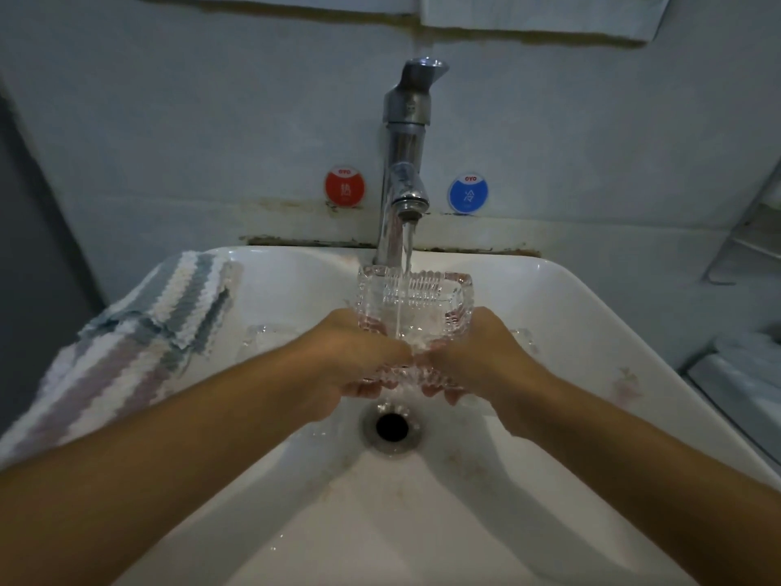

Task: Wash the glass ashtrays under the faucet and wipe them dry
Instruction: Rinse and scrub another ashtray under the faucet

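Glass ashtray (414, 302) sits gripped between our left hand (363, 353) and right hand (477, 353), fingers curled beneath it, under the running faucet (405, 162) above the sink (591, 332). Red sticker (344, 186) and blue sticker (468, 192) both read "OYO".

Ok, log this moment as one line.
step: rinsing | left hand + right hand: grip glass ashtray | faucet: running | striped cloth: sink rim

ashtray (416, 298) under faucet (405, 162), towel (139, 332) seemingly left
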{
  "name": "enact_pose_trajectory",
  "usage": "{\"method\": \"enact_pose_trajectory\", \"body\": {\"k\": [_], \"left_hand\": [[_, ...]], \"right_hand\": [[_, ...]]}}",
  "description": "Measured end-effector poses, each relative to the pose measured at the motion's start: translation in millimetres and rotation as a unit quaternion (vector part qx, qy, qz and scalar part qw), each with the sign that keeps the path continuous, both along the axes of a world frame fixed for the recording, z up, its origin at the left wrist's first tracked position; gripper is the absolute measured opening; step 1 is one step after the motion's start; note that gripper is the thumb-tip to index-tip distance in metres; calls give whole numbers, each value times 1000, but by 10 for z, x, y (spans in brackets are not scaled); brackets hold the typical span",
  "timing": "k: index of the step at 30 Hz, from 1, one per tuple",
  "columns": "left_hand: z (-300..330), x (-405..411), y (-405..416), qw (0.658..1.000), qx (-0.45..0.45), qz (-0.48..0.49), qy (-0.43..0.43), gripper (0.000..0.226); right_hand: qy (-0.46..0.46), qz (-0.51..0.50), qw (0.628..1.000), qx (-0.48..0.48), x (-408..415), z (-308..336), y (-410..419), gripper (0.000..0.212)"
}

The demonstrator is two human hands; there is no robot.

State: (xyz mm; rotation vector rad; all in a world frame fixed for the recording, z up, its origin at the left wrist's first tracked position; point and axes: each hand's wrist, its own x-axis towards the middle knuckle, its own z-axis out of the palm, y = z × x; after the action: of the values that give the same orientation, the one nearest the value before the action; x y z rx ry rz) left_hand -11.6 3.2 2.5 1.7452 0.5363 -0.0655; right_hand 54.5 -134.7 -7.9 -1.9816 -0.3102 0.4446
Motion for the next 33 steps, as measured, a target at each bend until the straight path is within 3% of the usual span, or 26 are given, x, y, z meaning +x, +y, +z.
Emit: {"method": "enact_pose_trajectory", "body": {"k": [2,8,13,15,19,24,27,30,33], "left_hand": [[9,9,17,1000,-5,10,1,9],[82,27,125,999,31,5,-13,13],[125,5,128,998,63,16,-18,19],[118,6,123,997,68,31,-15,29],[73,39,146,987,149,50,-38,49],[54,56,183,971,198,52,-120,28],[77,34,214,963,237,42,-124,34],[83,50,248,918,381,1,-109,45],[61,67,234,908,388,-85,-138,32]], "right_hand": [[12,4,1000,-3,-2,42,-21,35],[49,18,998,18,32,150,-65,41],[54,-3,998,43,-21,191,-61,12],[55,-24,997,55,-31,165,-53,13],[20,-41,998,54,-59,124,-55,16],[-37,-27,998,34,-50,127,-52,17],[-64,-10,998,23,-79,137,-55,19],[-91,17,996,-7,-120,167,-73,18],[-97,49,994,-29,-157,158,-56,17]]}}
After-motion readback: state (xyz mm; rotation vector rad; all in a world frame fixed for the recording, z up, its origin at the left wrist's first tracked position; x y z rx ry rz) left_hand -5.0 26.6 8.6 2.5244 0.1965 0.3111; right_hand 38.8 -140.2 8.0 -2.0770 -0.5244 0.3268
